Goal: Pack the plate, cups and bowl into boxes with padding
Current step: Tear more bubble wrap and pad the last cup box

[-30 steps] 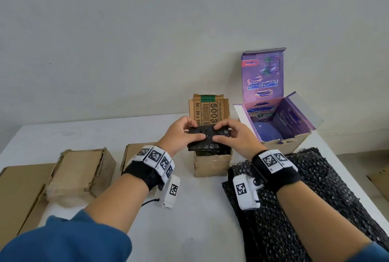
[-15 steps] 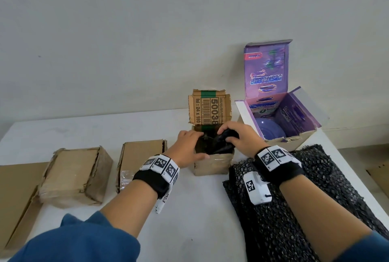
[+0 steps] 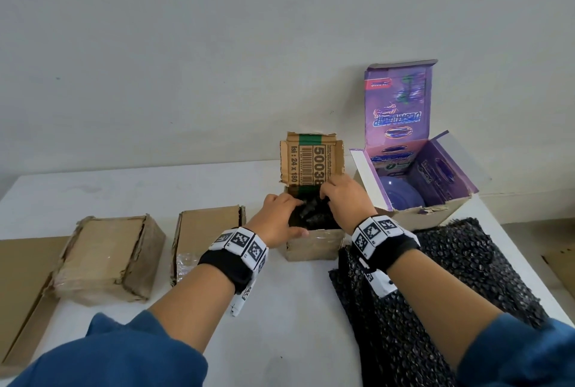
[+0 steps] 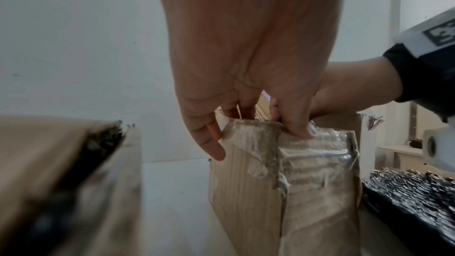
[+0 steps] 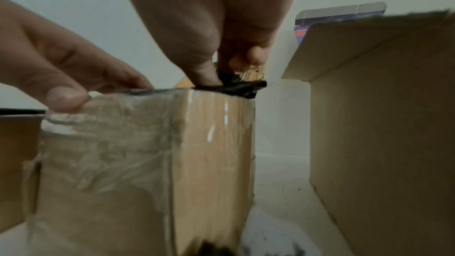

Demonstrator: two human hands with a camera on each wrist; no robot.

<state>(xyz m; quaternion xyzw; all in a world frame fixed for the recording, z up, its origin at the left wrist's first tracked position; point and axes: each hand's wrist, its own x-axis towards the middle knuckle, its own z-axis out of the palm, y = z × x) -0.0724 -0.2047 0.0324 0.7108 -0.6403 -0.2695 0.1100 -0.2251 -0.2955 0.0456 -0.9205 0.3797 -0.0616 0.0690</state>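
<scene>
A small open cardboard box (image 3: pixel 314 245) stands mid-table with its printed back flap (image 3: pixel 311 165) upright. Crumpled black bubble-wrap padding (image 3: pixel 312 217) fills its top and hides whatever lies under it. My left hand (image 3: pixel 281 215) holds the front left rim: the thumb (image 4: pixel 301 127) lies outside the box and the fingers go inside. My right hand (image 3: pixel 334 197) reaches in from the right and pinches the padding (image 5: pixel 238 87) down at the rim. To the right, an open purple box (image 3: pixel 435 200) holds a purple dish (image 3: pixel 401 197).
A large sheet of black bubble wrap (image 3: pixel 441 277) lies on the table under my right forearm. Two closed cardboard boxes (image 3: pixel 109 259) (image 3: pixel 205 237) sit to the left, and flat cardboard (image 3: pixel 18 287) lies at the far left edge. The wall is just behind the boxes.
A second ago both hands held the folded black padding above the small box. It has since gone down into the box, and the hands have followed it to the rim.
</scene>
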